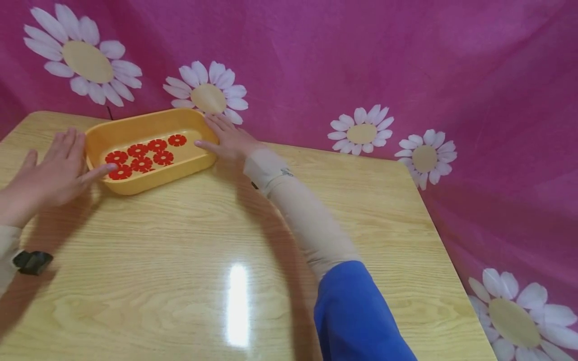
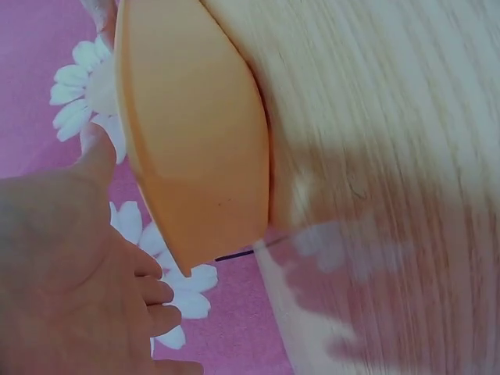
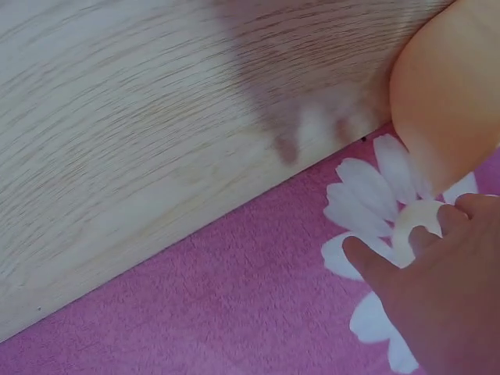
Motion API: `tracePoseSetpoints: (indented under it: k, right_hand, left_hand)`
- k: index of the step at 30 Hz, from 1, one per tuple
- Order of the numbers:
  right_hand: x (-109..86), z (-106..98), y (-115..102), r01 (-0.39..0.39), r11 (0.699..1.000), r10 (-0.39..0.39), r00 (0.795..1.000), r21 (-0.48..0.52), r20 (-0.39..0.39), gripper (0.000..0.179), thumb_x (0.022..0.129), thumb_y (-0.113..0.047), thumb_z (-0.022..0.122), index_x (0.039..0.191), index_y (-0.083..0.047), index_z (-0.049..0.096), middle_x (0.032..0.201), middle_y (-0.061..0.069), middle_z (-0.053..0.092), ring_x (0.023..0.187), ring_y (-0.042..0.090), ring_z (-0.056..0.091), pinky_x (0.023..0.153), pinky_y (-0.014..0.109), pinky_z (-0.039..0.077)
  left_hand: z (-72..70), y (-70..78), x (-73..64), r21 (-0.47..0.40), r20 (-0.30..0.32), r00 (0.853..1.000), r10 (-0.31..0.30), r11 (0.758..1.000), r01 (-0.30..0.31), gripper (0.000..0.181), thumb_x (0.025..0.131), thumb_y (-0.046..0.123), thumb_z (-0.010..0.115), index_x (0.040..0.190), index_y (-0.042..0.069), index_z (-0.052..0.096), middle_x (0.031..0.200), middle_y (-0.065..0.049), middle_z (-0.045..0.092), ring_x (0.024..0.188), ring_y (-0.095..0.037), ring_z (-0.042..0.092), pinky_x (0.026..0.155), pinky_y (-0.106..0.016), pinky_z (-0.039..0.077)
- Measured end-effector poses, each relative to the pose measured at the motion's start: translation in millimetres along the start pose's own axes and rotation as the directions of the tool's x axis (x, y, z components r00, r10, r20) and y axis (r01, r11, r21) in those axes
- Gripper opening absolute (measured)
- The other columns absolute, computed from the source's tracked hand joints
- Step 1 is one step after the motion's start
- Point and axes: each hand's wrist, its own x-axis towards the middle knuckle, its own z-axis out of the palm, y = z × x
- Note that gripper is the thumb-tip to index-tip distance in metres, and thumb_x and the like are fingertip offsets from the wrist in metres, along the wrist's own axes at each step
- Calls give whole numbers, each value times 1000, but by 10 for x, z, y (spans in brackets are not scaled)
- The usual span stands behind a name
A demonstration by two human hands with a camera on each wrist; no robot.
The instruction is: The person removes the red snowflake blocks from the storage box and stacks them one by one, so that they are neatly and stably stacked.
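Note:
A yellow-orange plastic tray (image 1: 167, 175) sits at the back left of the table in the head view. Several red flower-shaped discs (image 1: 141, 164) lie flat inside it, mostly towards its left half. My left hand (image 1: 54, 173) is at the tray's left end, fingers straight and thumb over the rim. At the opposite end, my right hand (image 1: 232, 138) has its fingers stretched along the outside and its thumb over the near rim corner. In the left wrist view the tray's outer wall (image 2: 203, 133) rises beside the spread hand (image 2: 70, 289).
The wooden table (image 1: 180, 260) reaches back to a pink curtain (image 1: 289, 60) printed with white daisies. Its right edge runs diagonally down the head view. A glare patch (image 1: 238, 306) shines near the front, and my blue sleeve (image 1: 356, 316) crosses the table's front right.

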Motion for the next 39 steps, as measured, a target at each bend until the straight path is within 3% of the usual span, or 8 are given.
tracePoseSetpoints:
  k: [9,15,20,27,33,39]
  right_hand:
    - [145,88,17,-14,999,14,1000,-41,0,77,100,-65,24,158,-24,-5,163,-11,-14,147,10,-15,120,33,3]
    - [93,126,84,-32,999,31,999,-36,-31,77,99,-66,22,158,-26,-6,161,-13,-17,146,7,-18,120,38,6]
    - [0,172,110,4,1000,-5,999,-24,-48,79,99,-66,22,158,-23,-8,161,-11,-19,146,8,-19,120,43,10]
    - [-238,268,235,65,998,-66,993,-15,-101,81,101,-63,25,158,-15,-7,163,-4,-18,147,9,-15,120,37,12]
    - [-567,341,315,72,996,-66,993,58,-99,83,100,-63,28,157,-15,-10,161,-4,-21,146,9,-18,120,36,5]
    - [-891,432,362,109,993,-103,986,42,-134,79,103,-56,27,157,-8,-5,159,-4,-23,145,10,-19,119,33,1]
  left_hand:
    - [2,66,-32,-13,64,998,10,1000,-10,97,101,62,26,143,-10,-23,146,-26,-35,138,-46,-26,100,-77,-10]
    - [18,102,21,-26,54,998,15,1000,-14,98,100,63,28,145,-9,-21,149,-24,-33,139,-44,-26,101,-78,-7]
    - [15,107,5,-26,69,997,36,999,-34,96,101,60,29,146,-7,-22,149,-25,-32,139,-42,-26,100,-78,-7]
    - [56,183,23,-18,92,993,79,997,-78,94,101,60,29,147,-4,-22,151,-21,-33,140,-41,-26,101,-78,-6]
    - [125,290,13,-54,95,989,116,992,-111,94,101,58,34,149,0,-22,152,-17,-33,142,-40,-24,102,-77,-7]
    - [168,416,-57,-88,102,983,152,986,-143,94,101,56,38,150,3,-21,155,-13,-31,144,-39,-20,104,-74,-9]
